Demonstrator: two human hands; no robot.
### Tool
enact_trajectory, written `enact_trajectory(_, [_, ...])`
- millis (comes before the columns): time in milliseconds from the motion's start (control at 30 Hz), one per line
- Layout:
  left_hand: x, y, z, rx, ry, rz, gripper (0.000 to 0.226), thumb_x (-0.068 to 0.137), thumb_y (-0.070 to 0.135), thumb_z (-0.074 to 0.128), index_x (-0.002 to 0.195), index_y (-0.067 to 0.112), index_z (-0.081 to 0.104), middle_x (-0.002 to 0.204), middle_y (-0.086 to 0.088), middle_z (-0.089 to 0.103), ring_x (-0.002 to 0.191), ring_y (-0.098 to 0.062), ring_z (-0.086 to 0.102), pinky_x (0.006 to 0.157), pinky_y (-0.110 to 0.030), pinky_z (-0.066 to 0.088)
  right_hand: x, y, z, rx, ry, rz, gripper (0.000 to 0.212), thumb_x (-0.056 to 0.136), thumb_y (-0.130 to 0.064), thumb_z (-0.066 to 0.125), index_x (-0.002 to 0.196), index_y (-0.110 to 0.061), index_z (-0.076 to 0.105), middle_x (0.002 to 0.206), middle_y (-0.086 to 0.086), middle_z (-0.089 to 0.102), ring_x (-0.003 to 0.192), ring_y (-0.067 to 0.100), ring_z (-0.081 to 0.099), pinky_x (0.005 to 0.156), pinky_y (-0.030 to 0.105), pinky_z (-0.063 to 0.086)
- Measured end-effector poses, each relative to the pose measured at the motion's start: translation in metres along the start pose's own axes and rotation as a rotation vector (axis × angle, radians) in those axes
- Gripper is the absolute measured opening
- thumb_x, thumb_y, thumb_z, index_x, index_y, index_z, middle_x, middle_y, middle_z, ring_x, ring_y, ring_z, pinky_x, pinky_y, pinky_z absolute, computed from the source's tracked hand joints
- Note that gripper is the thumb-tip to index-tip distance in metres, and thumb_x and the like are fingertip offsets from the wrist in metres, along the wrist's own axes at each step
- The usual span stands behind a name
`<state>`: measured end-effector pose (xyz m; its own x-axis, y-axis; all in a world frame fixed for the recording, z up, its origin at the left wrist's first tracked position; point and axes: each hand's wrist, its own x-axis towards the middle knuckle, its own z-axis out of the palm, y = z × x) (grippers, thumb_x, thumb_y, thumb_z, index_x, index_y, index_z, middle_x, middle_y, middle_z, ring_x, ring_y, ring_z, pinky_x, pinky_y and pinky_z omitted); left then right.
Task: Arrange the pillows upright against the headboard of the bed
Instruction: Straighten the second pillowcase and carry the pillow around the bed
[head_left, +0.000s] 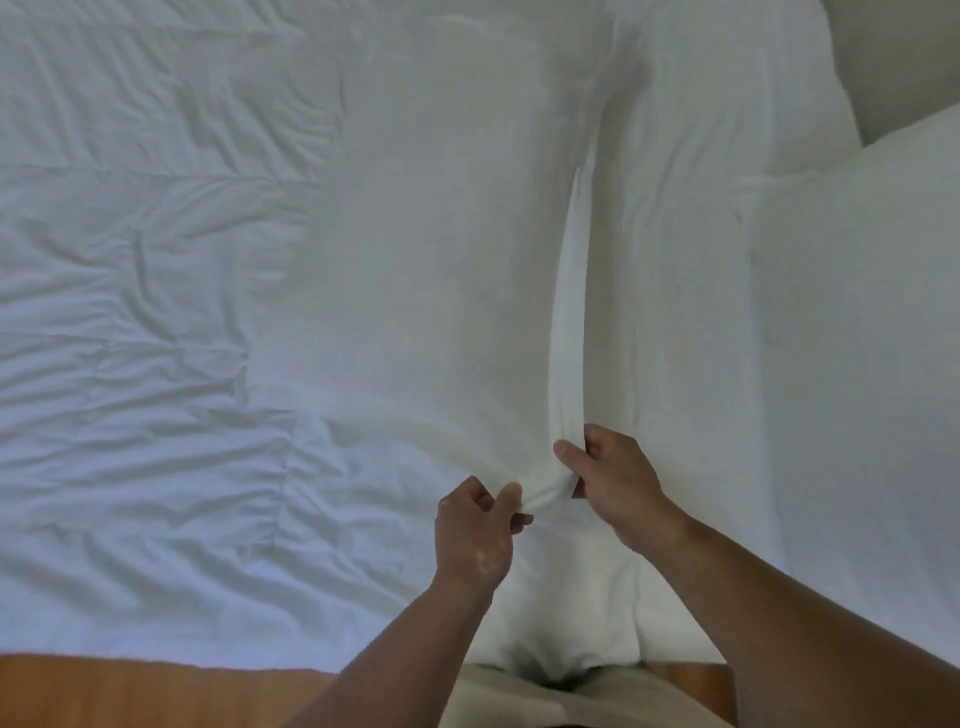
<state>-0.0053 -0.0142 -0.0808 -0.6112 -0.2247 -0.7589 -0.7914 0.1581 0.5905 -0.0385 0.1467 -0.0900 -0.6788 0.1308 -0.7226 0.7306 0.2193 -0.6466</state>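
Pinching the near edge of a long white fabric pillow (457, 270), the left hand (475, 535) and right hand (610, 483) close their fingers on a bunched fold, forearms reaching in from below. It lies flat on the rumpled white bed (130, 312); more white pillows (857, 338) crowd the right.

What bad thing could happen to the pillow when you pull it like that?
Both the left hand and the right hand pinch only a small bunch of cloth at the pillow edge, so the cover might slide or stretch while the stuffing stays behind. The pinch could also slip, dropping the pillow back flat. Dragging it may rumple the already creased duvet more.
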Motion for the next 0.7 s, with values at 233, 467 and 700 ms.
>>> enact_trajectory(233, [-0.037,-0.046,0.030,0.192,-0.140,-0.036,0.031,0.089,0.028,0.066,0.084,-0.003,0.065,0.064,-0.004,0.076,0.063,-0.012,0.076,0.080,-0.046,0.059,-0.033,0.069,-0.034,-0.182,-0.007,0.100,0.020,0.096,-0.029,0.064,0.092,-0.012,0.072,0.089,0.015,0.075,0.064,0.022,0.066,0.073,0.049,0.058])
enact_trajectory(467, [0.011,-0.018,0.002,0.124,-0.234,-0.205,0.022,0.086,0.021,0.070,0.082,0.000,0.071,0.074,-0.010,0.077,0.068,-0.027,0.073,0.071,-0.038,0.061,0.003,0.054,-0.029,-0.318,0.052,0.179,0.021,0.089,-0.022,0.061,0.104,-0.010,0.069,0.098,0.008,0.075,0.091,0.028,0.069,0.081,0.037,0.053])
enact_trajectory(700, [0.099,0.077,-0.116,0.646,0.188,0.309,0.025,0.082,0.038,0.067,0.068,0.017,0.072,0.063,0.005,0.072,0.068,-0.018,0.069,0.067,-0.029,0.050,0.045,-0.044,-0.008,-0.099,0.230,0.016,0.070,0.094,-0.057,0.058,0.151,-0.019,0.043,0.146,0.010,0.056,0.129,0.027,0.057,0.105,0.036,0.042])
